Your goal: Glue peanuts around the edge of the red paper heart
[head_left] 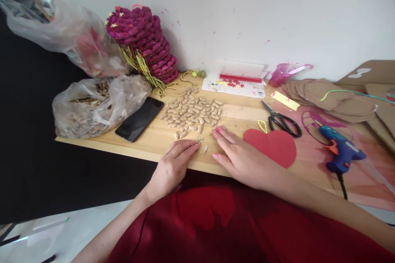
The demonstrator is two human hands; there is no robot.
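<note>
My left hand [173, 164] rests at the table's front edge, its fingers pressed together; what they hold, if anything, is hidden. Just beyond its fingertips lie small broken bits of peanut shell [205, 148]. My right hand [236, 156] lies on the wood with fingers stretched out and thumb apart, and I see nothing held in it. Many unshelled peanuts [191, 111] are spread in a single layer ahead of both hands. A red paper heart [271, 148] with a yellow loop lies beside my right hand, partly under the forearm.
Left stand a black phone [140, 119], a plastic bag of shells [98, 107], another full bag [70, 33] and stacked magenta wreaths [148, 45]. Behind is a white sheet with paper stars [231, 84]. Right are scissors [280, 121], a blue glue gun [341, 148] and cardboard pieces [333, 98].
</note>
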